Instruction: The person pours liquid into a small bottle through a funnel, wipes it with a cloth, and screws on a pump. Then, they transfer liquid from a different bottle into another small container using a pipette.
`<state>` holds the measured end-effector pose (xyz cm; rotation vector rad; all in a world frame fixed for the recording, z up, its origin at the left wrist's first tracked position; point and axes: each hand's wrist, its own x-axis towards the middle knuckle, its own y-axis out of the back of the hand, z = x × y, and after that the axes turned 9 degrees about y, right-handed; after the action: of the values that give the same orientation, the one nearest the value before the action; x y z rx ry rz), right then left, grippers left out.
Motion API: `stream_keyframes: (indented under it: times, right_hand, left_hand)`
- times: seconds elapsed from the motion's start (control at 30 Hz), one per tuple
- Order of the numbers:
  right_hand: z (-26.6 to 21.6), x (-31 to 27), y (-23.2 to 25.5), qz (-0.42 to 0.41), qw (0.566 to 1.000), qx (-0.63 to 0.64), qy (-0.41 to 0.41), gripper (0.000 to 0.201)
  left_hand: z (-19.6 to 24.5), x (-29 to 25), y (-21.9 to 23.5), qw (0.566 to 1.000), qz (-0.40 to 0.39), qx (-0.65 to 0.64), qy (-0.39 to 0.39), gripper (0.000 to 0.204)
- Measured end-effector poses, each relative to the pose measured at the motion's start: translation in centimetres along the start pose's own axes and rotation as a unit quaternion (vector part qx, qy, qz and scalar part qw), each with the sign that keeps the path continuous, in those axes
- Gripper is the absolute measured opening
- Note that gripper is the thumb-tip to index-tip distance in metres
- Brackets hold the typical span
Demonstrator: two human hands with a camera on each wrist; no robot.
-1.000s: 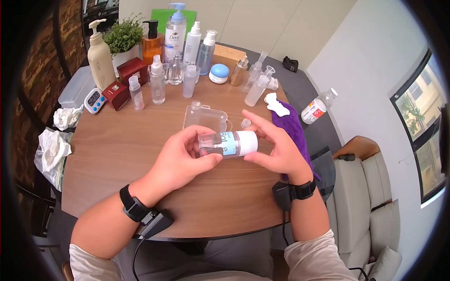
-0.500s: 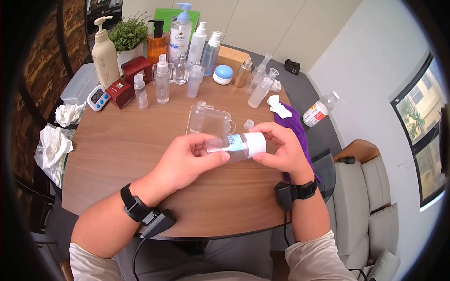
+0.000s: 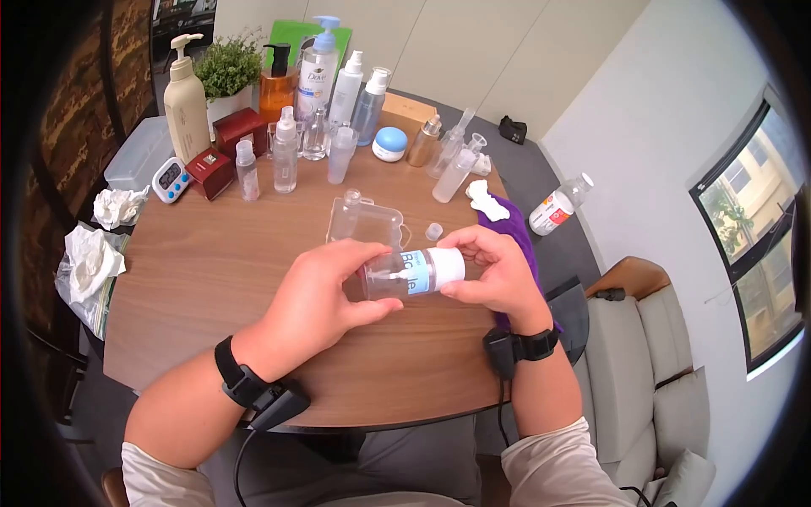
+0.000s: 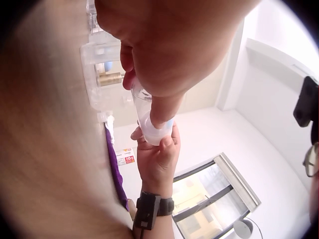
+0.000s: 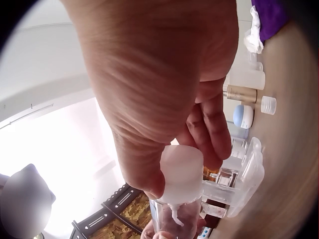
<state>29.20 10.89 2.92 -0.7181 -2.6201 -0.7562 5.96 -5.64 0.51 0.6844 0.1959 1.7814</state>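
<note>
“Over the wooden table (image 3: 211, 283), head view: what is listed?”

“Item: one clear bottle (image 3: 384, 279), blue label (image 3: 414, 272), held sideways, long axis running across from hand to hand. Item: one white cap (image 3: 449, 268), at the end toward the right hand (image 3: 500, 275). That hand is the nearer to it, thumb and forefinger set on its edges.”

“And the left hand (image 3: 317, 291)?”

“At the base end, thumb and fingers curved widely round the body.”

“Surroundings?”

“Beyond: one clear case (image 3: 384, 221); one small loose cap (image 3: 433, 231); one purple cloth (image 3: 517, 241), beside the right hand. None stands between fingers and white cap.”

“Left wrist view?”

“Left thumb laid along the clear bottle, hiding part of it; right fingers about the white cap, at the far end. How firmly either presses, cannot tell.”

“Right wrist view?”

“Right thumb against the white cap, near where it meets the clear bottle; other fingers past its far side, partly bent. Below the cap, inside: one white nozzle (image 5: 176, 214). Left fingertips at the lower edge.”
</note>
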Motion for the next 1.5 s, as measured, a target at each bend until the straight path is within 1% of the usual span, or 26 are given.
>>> stream_keyframes:
  times: [0.2, 0.3, 0.37, 0.4, 0.43, 0.47, 0.5, 0.53, 0.57, 0.6, 0.63, 0.67, 0.73, 0.83, 0.87, 0.97, 1.0, 1.03, 1.1, 1.13, 1.17, 1.23, 1.3, 1.37, 1.4, 1.5]
  right_hand:
    - [0.2, -0.2, -0.3, 0.014, 0.999, -0.007, 0.034, 0.049]
    - [-0.2, -0.3, 0.4, -0.002, 0.995, -0.078, 0.069, 0.059]
    - [-0.1, -0.5, 1.3, 0.020, 0.999, 0.049, 0.007, 0.073]
    - [-0.2, -0.2, 2.6, 0.021, 0.993, 0.109, 0.029, 0.080]
    - [0.4, -0.4, 4.0, 0.082, 0.988, 0.126, 0.035, 0.072]
    - [0.6, -0.6, 5.1, 0.180, 0.981, 0.070, 0.001, 0.063]
    - [0.7, -0.5, 5.7, 0.274, 0.961, 0.012, -0.032, 0.056]
    - [1.0, -0.3, 5.9, 0.274, 0.961, 0.013, -0.033, 0.056]
    - [1.2, -0.3, 6.1, 0.268, 0.945, -0.154, -0.104, 0.048]
    - [1.7, -0.4, 6.5, 0.255, 0.898, -0.316, -0.173, 0.042]
    - [4.5, -1.3, 7.8, 0.211, 0.890, -0.392, -0.099, 0.043]
    - [5.9, -1.6, 8.2, 0.184, 0.889, -0.402, -0.121, 0.045]
    - [6.5, -1.1, 7.9, 0.122, 0.875, -0.430, -0.187, 0.051]
    - [9.2, -1.0, 8.3, 0.074, 0.869, -0.444, -0.206, 0.055]
    - [10.4, -1.2, 8.3, 0.091, 0.871, -0.450, -0.173, 0.062]
    - [8.7, -0.4, 9.0, 0.089, 0.870, -0.456, -0.166, 0.062]
    - [6.8, 0.1, 8.4, 0.175, 0.872, -0.427, -0.165, 0.049]
    - [5.6, 0.2, 8.0, 0.174, 0.872, -0.428, -0.164, 0.049]
    - [3.8, 0.1, 6.8, 0.353, 0.889, -0.267, -0.120, 0.031]
    - [2.5, 0.3, 6.0, 0.381, 0.912, -0.128, -0.079, 0.011]
    - [1.6, 0.4, 5.2, 0.380, 0.913, -0.125, -0.079, 0.011]
    - [0.5, 0.2, 3.7, 0.357, 0.933, 0.046, -0.014, 0.013]
    - [0.2, 0.2, 2.1, 0.304, 0.941, 0.149, -0.010, 0.033]
    - [-0.7, 0.7, 0.0, 0.241, 0.944, 0.226, -0.008, 0.044]
    - [-0.5, 0.6, -0.5, 0.208, 0.943, 0.259, -0.024, 0.049]
    - [-0.6, 1.0, -2.4, 0.172, 0.892, 0.417, -0.011, 0.050]
  left_hand:
    - [-0.6, -0.2, -0.4, 0.993, 0.056, 0.057, -0.081, 0.059]
    - [-0.2, -0.1, -0.3, 0.987, 0.075, 0.085, -0.112, 0.059]
    - [0.0, -0.1, -0.5, 0.996, 0.057, 0.025, -0.067, 0.059]
    - [0.4, -0.1, -0.4, 0.996, 0.058, 0.025, -0.068, 0.059]
    - [1.1, -0.1, -0.3, 1.000, 0.023, -0.009, 0.005, 0.058]
    - [1.4, -0.2, -0.2, 0.996, -0.012, -0.044, 0.078, 0.057]
    - [1.1, -0.3, -0.3, 0.996, -0.012, -0.044, 0.079, 0.057]
    - [0.7, -0.2, -0.6, 0.992, -0.031, -0.068, 0.106, 0.055]
    - [0.2, -0.2, -0.9, 0.986, -0.051, -0.091, 0.132, 0.053]
    - [-0.6, 0.0, -1.5, 0.986, -0.055, -0.091, 0.131, 0.053]
    - [-1.5, 0.0, -2.3, 0.975, -0.062, -0.158, 0.142, 0.053]
    - [-2.0, 0.0, -2.8, 0.960, -0.068, -0.223, 0.153, 0.053]
    - [-1.7, 0.0, -3.0, 0.944, -0.090, -0.260, 0.179, 0.051]
    - [-0.9, -0.1, -2.8, 0.915, -0.122, -0.308, 0.232, 0.046]
    - [-0.6, -0.1, -2.7, 0.905, -0.131, -0.318, 0.252, 0.045]
    - [0.1, 0.0, -2.3, 0.882, -0.137, -0.364, 0.265, 0.042]
    - [0.1, 0.1, -2.4, 0.883, -0.137, -0.364, 0.264, 0.042]
    - [0.0, 0.1, -2.4, 0.875, -0.144, -0.381, 0.260, 0.040]
    - [-0.4, 0.2, -2.3, 0.868, -0.148, -0.398, 0.258, 0.039]
    - [-0.7, 0.2, -2.3, 0.858, -0.162, -0.413, 0.259, 0.041]
    - [-0.9, 0.2, -2.2, 0.848, -0.176, -0.428, 0.261, 0.042]
    - [-1.0, 0.2, -2.2, 0.837, -0.169, -0.453, 0.256, 0.041]
    - [-0.9, 0.2, -2.2, 0.826, -0.163, -0.477, 0.252, 0.041]
    - [-0.8, 0.2, -2.1, 0.820, -0.164, -0.510, 0.202, 0.046]
    - [-0.9, 0.2, -2.1, 0.820, -0.164, -0.509, 0.203, 0.046]
    - [-1.0, 0.3, -2.1, 0.824, -0.179, -0.513, 0.162, 0.051]
